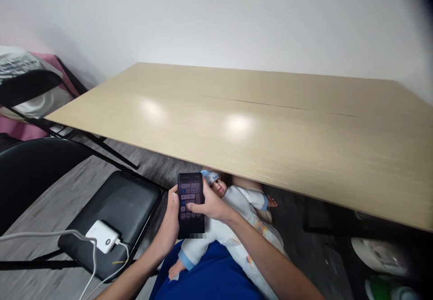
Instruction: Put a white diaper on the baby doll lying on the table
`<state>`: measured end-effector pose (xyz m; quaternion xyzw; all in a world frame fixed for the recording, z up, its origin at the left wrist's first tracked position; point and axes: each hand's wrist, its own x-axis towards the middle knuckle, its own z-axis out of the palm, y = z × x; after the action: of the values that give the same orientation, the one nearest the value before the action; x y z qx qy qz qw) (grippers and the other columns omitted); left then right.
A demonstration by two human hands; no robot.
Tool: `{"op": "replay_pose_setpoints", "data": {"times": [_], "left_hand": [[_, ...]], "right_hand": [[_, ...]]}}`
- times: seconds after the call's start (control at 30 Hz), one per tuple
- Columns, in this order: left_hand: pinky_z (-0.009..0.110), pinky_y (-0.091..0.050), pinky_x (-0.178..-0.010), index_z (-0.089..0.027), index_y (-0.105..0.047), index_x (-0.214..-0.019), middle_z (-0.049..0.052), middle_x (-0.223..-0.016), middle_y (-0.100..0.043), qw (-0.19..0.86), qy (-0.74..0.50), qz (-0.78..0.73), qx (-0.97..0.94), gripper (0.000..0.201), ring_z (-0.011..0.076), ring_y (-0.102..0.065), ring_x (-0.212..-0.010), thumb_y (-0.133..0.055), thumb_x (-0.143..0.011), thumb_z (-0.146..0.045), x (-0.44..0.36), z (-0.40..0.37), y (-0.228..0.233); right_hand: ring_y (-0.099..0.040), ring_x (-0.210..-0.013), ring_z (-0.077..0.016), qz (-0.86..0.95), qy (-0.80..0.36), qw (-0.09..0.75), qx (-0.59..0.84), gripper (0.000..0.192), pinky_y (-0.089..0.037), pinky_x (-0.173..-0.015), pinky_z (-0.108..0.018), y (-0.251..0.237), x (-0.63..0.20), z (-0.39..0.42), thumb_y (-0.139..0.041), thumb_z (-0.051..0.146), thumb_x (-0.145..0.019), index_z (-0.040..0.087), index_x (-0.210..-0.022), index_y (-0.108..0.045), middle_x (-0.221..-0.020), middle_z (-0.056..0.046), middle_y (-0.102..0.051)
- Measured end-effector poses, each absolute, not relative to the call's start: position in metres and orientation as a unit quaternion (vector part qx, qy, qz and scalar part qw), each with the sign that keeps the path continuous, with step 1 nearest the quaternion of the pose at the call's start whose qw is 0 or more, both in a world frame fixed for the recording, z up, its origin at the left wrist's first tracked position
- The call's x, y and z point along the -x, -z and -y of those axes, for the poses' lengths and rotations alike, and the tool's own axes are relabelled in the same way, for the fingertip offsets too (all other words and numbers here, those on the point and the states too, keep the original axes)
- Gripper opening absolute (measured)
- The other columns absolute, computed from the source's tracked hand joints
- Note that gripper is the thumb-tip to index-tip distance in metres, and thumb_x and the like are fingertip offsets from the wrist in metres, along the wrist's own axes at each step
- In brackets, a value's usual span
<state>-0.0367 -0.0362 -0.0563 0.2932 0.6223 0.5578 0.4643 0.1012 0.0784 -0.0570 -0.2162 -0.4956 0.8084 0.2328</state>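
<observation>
One phone (pixel 191 224) | left fingers (pixel 173 198) grasping one edge | right fingers (pixel 208 197) grasping the other | doll (pixel 237 206) on lap (pixel 216 270)

1. Phone (pixel 191 196): black, its dark screen patterned with mauve-grey tiles, a few of them blue.
2. Doll's outfit (pixel 237 202): white, pale-blue cuffs, print with orange patches.
3. Doll's cap (pixel 211 177): light blue and white, blue lettering.
4. Lap cloth (pixel 209 278): deep royal blue.
5. Counter (pixel 257 119): pale tan, fine wood grain.
6. Chair seat (pixel 115 212): black.
7. White box (pixel 101 236): white, small dark mark.
8. Cable (pixel 72 233): whitish.
9. Floor (pixel 43 210): grey, streaked.
10. Wall (pixel 237 20): plain greyish white.
</observation>
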Motion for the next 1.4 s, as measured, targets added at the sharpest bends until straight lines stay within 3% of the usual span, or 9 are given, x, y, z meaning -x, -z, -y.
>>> {"op": "replay_pose_setpoints", "data": {"times": [0.3, 0.47, 0.9, 1.13, 1.27, 1.4], "left_hand": [[0.049, -0.042, -0.124, -0.029, -0.051, -0.15, 0.011, -0.15, -0.062, 0.461, -0.564, -0.618, -0.296, 0.067, 0.0301, -0.053, -0.145, -0.035, -0.107, -0.077, 0.038, 0.035, 0.062], [0.049, -0.042, -0.123, -0.028, -0.053, -0.148, 0.011, -0.148, -0.063, 0.456, -0.569, -0.617, -0.296, 0.066, 0.0302, -0.054, -0.144, -0.036, -0.107, -0.077, 0.039, 0.034, 0.067], [0.047, -0.044, -0.122, -0.027, -0.055, -0.148, 0.011, -0.147, -0.065, 0.45, -0.563, -0.624, -0.302, 0.066, 0.0294, -0.057, -0.141, -0.036, -0.108, -0.076, 0.039, 0.034, 0.061], [0.046, -0.039, -0.128, -0.029, -0.062, -0.144, 0.007, -0.151, -0.065, 0.451, -0.583, -0.627, -0.251, 0.061, 0.028, -0.055, -0.147, -0.046, -0.106, -0.074, 0.041, 0.03, 0.067], [0.045, -0.043, -0.127, -0.03, -0.067, -0.142, 0.005, -0.147, -0.071, 0.503, -0.594, -0.611, -0.142, 0.057, 0.0284, -0.061, -0.143, -0.05, -0.106, -0.071, 0.051, 0.031, 0.086], [0.044, -0.047, -0.124, -0.027, -0.07, -0.138, 0.007, -0.137, -0.076, 0.474, -0.591, -0.652, -0.033, 0.049, 0.0268, -0.067, -0.137, -0.047, -0.111, -0.06, 0.092, 0.036, 0.134]], "right_hand": [[-0.066, -0.115, -0.0222, 0.496, -0.809, 0.232, 0.215, 0.091, -0.055, -0.107, -0.041, 0.062, -0.099, -0.079, -0.1, 0.028, -0.066, 0.026, -0.136, -0.042, -0.131, -0.006, -0.062], [-0.067, -0.108, -0.0201, 0.503, -0.806, 0.234, 0.207, 0.084, -0.057, -0.101, -0.039, 0.063, -0.099, -0.079, -0.096, 0.03, -0.071, 0.027, -0.135, -0.042, -0.126, -0.005, -0.063], [-0.068, -0.119, -0.0264, 0.533, -0.788, 0.231, 0.205, 0.095, -0.059, -0.103, -0.045, 0.059, -0.1, -0.08, -0.104, 0.038, -0.065, 0.027, -0.135, -0.041, -0.13, -0.008, -0.062], [-0.064, -0.128, -0.0258, 0.51, -0.778, 0.245, 0.272, 0.061, -0.049, -0.117, -0.045, 0.059, -0.094, -0.079, -0.081, 0.059, -0.09, 0.029, -0.135, -0.053, -0.131, -0.005, -0.068], [-0.062, -0.136, -0.0274, 0.491, -0.791, 0.204, 0.304, 0.063, -0.043, -0.123, -0.051, 0.05, -0.106, -0.075, -0.073, 0.066, -0.094, 0.031, -0.143, -0.055, -0.14, -0.007, -0.068], [-0.061, -0.14, -0.0276, 0.537, -0.719, 0.256, 0.359, 0.058, -0.043, -0.124, -0.05, 0.031, -0.148, -0.063, -0.069, 0.062, -0.099, 0.031, -0.147, -0.057, -0.149, -0.01, -0.064]]}}
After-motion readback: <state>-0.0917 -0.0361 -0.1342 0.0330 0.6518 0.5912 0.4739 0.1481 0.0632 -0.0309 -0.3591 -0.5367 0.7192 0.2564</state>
